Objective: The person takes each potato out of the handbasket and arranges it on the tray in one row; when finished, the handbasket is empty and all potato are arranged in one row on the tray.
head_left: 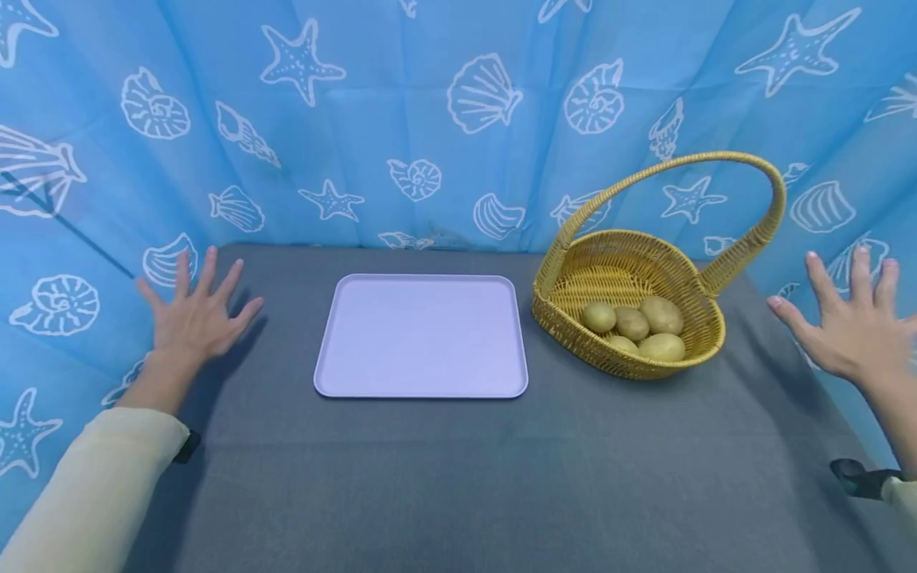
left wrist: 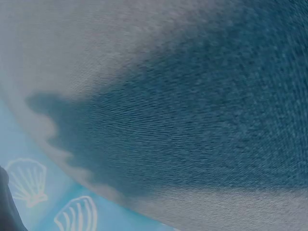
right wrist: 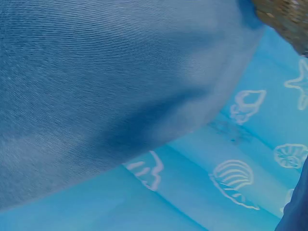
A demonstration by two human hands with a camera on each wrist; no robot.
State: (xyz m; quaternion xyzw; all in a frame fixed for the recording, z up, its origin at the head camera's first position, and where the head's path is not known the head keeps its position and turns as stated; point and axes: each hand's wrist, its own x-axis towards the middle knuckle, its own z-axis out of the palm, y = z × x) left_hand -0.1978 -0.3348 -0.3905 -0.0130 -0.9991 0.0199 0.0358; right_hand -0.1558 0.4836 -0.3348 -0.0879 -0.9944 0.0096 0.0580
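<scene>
My left hand (head_left: 197,318) is spread over the left edge of the table, fingers straight and holding nothing. Out past the right edge, my right hand (head_left: 856,326) is spread the same way, with nothing in it. A pale lilac tray (head_left: 421,336) lies bare on the table between them, nearer the left hand. To its right stands a yellow woven basket (head_left: 566,322) with a tall arched handle. Several potatoes (head_left: 661,315) lie together in the basket's front right part. The right wrist view catches a corner of the basket (right wrist: 286,21).
A dark grey cloth (head_left: 458,485) covers the table. Blue curtains (head_left: 401,103) with white shell and starfish prints hang behind it and at both sides. The basket's handle rises well above its rim. Dark bands (head_left: 860,480) sit at the wrists.
</scene>
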